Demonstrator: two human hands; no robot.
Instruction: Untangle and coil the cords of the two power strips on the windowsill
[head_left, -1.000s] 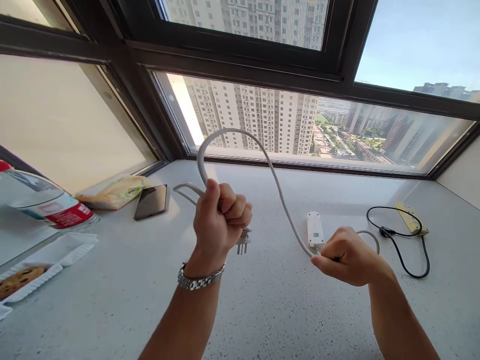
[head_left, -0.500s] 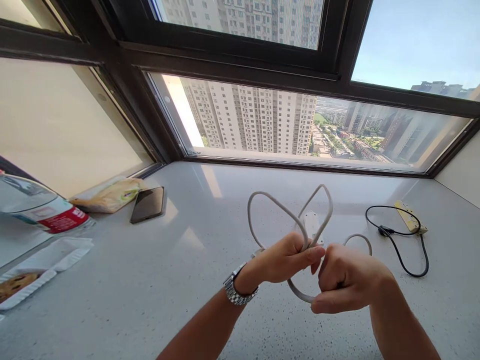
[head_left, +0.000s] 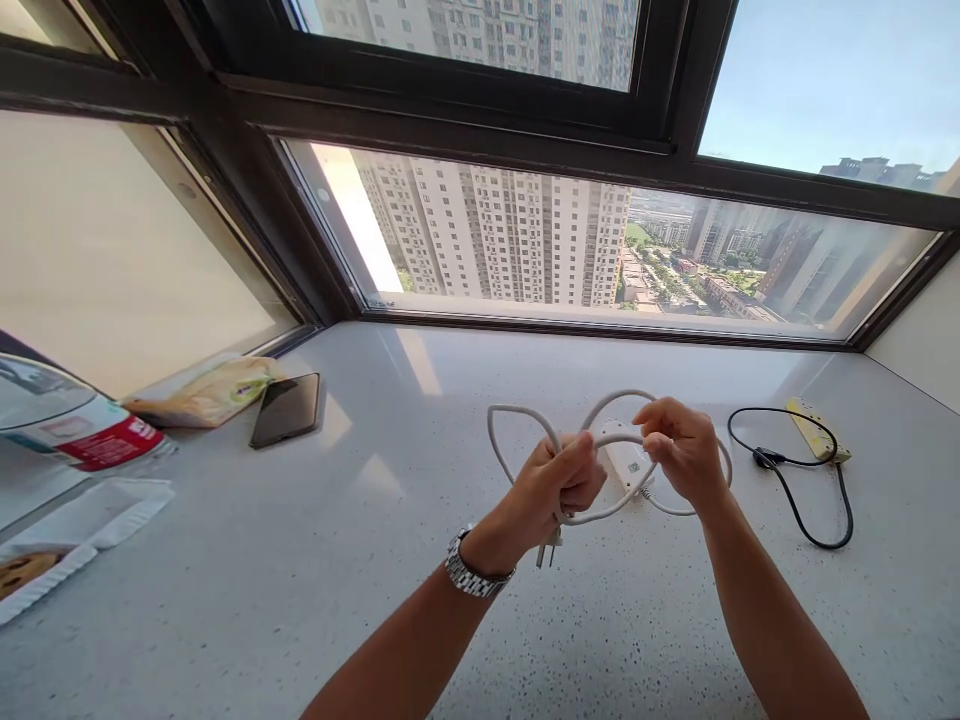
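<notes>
Cord point(head_left: 517, 412) is looped above the counter point(head_left: 300, 560), bunched in the closed left hand point(head_left: 559, 487) and pinched by the right hand point(head_left: 679, 447). It looks light, bendy and springy; loops are best held together.

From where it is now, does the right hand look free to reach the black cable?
Probably not at once: the right hand is pinching a loop of the white cord. The counter between it and the black cable looks bare otherwise.
</notes>
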